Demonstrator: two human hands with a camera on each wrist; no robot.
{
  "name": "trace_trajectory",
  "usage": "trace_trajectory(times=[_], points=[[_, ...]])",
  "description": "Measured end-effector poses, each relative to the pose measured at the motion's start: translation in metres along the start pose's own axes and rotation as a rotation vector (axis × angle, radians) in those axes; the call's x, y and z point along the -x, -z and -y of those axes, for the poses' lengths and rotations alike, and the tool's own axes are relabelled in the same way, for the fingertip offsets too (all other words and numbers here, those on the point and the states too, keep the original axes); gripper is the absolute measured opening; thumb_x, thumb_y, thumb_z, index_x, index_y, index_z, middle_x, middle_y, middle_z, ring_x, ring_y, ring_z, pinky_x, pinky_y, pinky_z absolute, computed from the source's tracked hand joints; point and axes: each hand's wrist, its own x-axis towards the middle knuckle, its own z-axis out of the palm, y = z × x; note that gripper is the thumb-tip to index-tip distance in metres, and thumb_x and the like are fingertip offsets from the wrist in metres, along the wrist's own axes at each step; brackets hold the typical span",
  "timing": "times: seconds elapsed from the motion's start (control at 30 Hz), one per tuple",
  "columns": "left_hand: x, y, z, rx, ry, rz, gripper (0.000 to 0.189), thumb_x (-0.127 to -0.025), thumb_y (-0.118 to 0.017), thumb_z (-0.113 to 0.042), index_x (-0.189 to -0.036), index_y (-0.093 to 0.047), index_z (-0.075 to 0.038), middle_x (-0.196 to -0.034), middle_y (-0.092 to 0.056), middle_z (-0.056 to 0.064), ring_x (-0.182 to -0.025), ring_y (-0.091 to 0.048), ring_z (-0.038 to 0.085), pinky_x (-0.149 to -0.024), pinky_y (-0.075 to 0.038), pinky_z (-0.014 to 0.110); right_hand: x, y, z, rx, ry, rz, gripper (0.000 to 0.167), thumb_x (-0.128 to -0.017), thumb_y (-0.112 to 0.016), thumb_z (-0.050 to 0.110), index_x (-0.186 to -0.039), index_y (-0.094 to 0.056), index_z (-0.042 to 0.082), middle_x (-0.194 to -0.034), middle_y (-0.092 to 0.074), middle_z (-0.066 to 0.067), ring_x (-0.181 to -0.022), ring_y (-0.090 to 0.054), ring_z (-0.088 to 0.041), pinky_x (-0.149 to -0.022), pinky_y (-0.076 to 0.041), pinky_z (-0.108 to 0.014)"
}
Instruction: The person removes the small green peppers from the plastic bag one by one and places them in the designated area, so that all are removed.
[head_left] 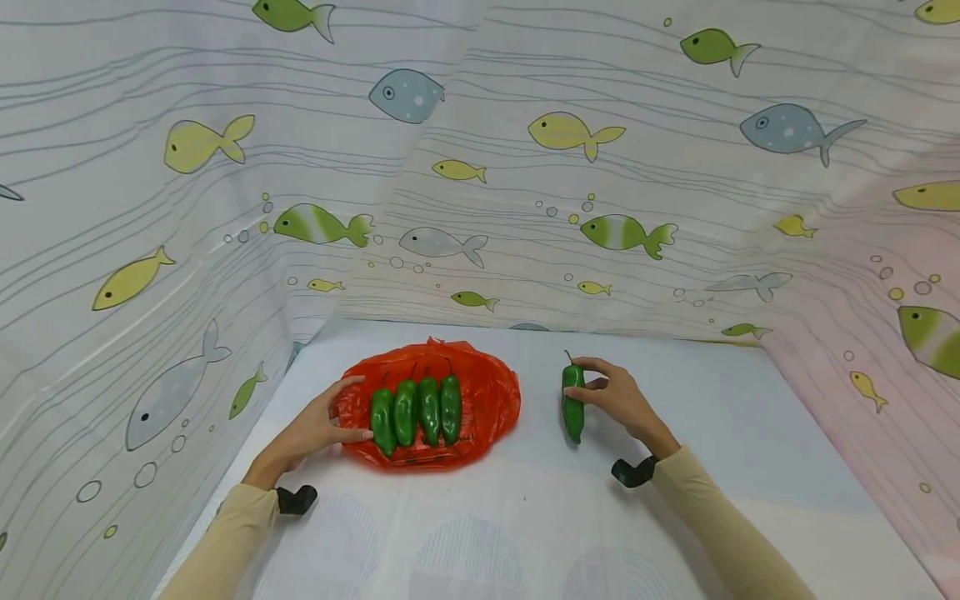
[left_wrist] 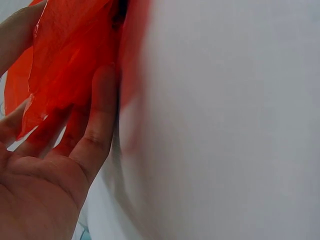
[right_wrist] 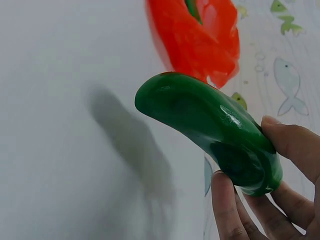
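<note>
Hands well apart, I have the left hand [head_left: 318, 425] at the left edge of a red plastic bag [head_left: 495, 396] and the right hand [head_left: 613, 398] out beyond its other side, thumb and fingers clamped on a green pepper [head_left: 573, 421]. That pepper is off the worktop [head_left: 525, 533], since its shadow [right_wrist: 132, 140] falls well apart from it in the right wrist view; I pinch it by the sides towards its far end, which I think leaves the near end free and my palm out of the way. Four more peppers [head_left: 429, 412] lie side by side on the bag, pointing away from me like the one I hold; set close like that, I suspect, they take little room and are less likely to roll, and the bag, spread beneath them with its rim crumpled, marks off their place. My left fingers are fairly straight and spread against the plastic, perhaps to stop such thin stuff from sliding, while the thumb reaches in beside the leftmost pepper [head_left: 382, 421]; whether it presses on that one I cannot tell. Behind and round the sides stands a fish-print sheet [head_left: 510, 200], probably hung to screen the worktop
</note>
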Motion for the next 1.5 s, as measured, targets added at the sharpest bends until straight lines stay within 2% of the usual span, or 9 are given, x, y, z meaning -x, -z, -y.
trace_trajectory(times=[0.2,0.47,0.63,0.83,1.0,1.2,1.5], points=[[-0.001,0.001,0.000,-0.002,-0.002,0.006,0.099,-0.081,-0.089,-0.031,-0.161,-0.030,-0.024,-0.164,-0.027,0.018,-0.145,-0.031,0.045,-0.113,-0.029,0.070,-0.001,0.007,-0.012,0.019,-0.021,-0.017,0.072,-0.087,-0.084,0.039,-0.148,-0.054,0.016,-0.141,-0.060,-0.010,-0.106,-0.067,-0.023,-0.086,-0.054,-0.036],[-0.003,0.002,-0.002,-0.014,-0.001,0.009,0.100,-0.081,-0.089,-0.033,-0.161,-0.029,-0.024,-0.163,-0.028,0.018,-0.145,-0.031,0.045,-0.112,-0.030,0.071,-0.004,0.014,-0.020,0.000,-0.036,-0.025,0.073,-0.088,-0.083,0.036,-0.150,-0.052,0.011,-0.143,-0.057,-0.015,-0.106,-0.067,-0.025,-0.087,-0.056,-0.045],[-0.002,0.002,-0.002,-0.017,0.006,0.012,0.100,-0.082,-0.088,-0.033,-0.161,-0.028,-0.024,-0.163,-0.029,0.019,-0.144,-0.032,0.045,-0.111,-0.032,0.071,-0.004,0.015,-0.024,-0.008,-0.059,-0.023,0.073,-0.089,-0.083,0.034,-0.149,-0.052,0.009,-0.144,-0.055,-0.016,-0.110,-0.065,-0.027,-0.084,-0.057,-0.039],[-0.001,0.002,-0.001,-0.011,-0.009,0.018,0.101,-0.082,-0.088,-0.031,-0.162,-0.026,-0.023,-0.163,-0.028,0.021,-0.143,-0.032,0.047,-0.110,-0.032,0.072,-0.004,0.014,-0.026,-0.027,-0.083,-0.019,0.072,-0.088,-0.084,0.035,-0.148,-0.053,0.010,-0.137,-0.059,-0.018,-0.108,-0.066,-0.027,-0.084,-0.056,-0.039],[-0.002,0.002,0.002,0.003,0.004,0.017,0.102,-0.082,-0.088,-0.032,-0.162,-0.027,-0.024,-0.162,-0.028,0.020,-0.143,-0.033,0.047,-0.110,-0.034,0.070,-0.007,0.013,-0.027,-0.021,-0.096,-0.019,0.071,-0.089,-0.083,0.034,-0.148,-0.053,0.011,-0.134,-0.060,-0.018,-0.108,-0.064,-0.027,-0.081,-0.057,-0.037],[-0.002,0.002,0.005,0.006,0.004,0.012,0.102,-0.081,-0.089,-0.034,-0.161,-0.028,-0.025,-0.162,-0.029,0.019,-0.143,-0.034,0.046,-0.110,-0.035,0.069,-0.011,0.013,-0.030,-0.016,-0.109,-0.017,0.070,-0.090,-0.082,0.035,-0.149,-0.052,0.010,-0.138,-0.058,-0.017,-0.110,-0.062,-0.028,-0.078,-0.058,-0.035],[-0.002,0.003,0.006,0.012,-0.003,0.013,0.100,-0.081,-0.089,-0.033,-0.161,-0.029,-0.025,-0.162,-0.029,0.018,-0.143,-0.034,0.046,-0.111,-0.034,0.069,-0.013,0.010,-0.034,-0.047,-0.118,-0.006,0.071,-0.092,-0.080,0.036,-0.149,-0.051,0.004,-0.139,-0.058,-0.019,-0.105,-0.064,-0.027,-0.081,-0.058,-0.035]])
